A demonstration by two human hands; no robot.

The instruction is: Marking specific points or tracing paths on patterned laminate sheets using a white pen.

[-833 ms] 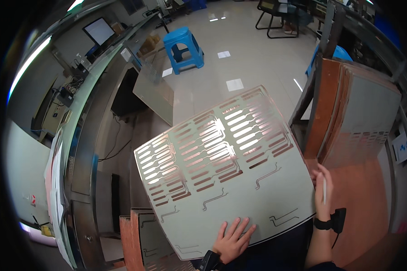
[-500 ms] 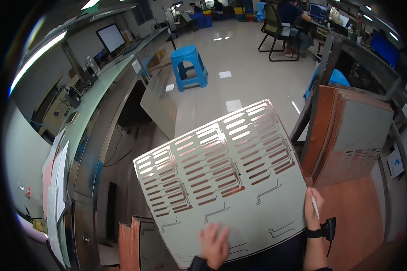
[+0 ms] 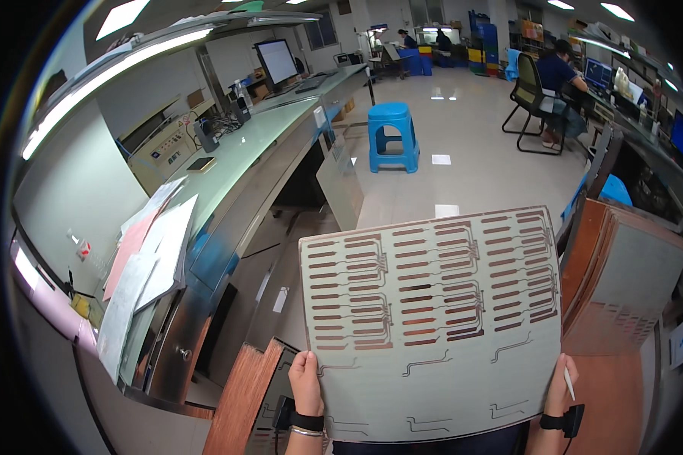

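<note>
A large pale grey-green panel (image 3: 432, 379) with rows of copper-coloured slots and thin traces, like a circuit board sheet, is held up in front of me. My left hand (image 3: 306, 385) is closed on its left edge near the lower corner. At the right edge, my right hand (image 3: 561, 383) grips the panel too, with a slim white pen-like tool (image 3: 569, 384) sticking out between its fingers. The fingers behind the panel are hidden. Both wrists wear black straps with a small dark box.
Lower left stands a stack of copper-edged panels (image 3: 243, 390); another stack (image 3: 622, 273) leans in a rack on the right. A glass-topped bench (image 3: 258, 140) with papers (image 3: 148, 262) runs along the left. Ahead are a blue stool (image 3: 393, 136) and a seated person (image 3: 558, 76).
My left hand has gone from above the panel's face to gripping its left edge. The panel has turned more level and shifted right in view. My view has swung left.
</note>
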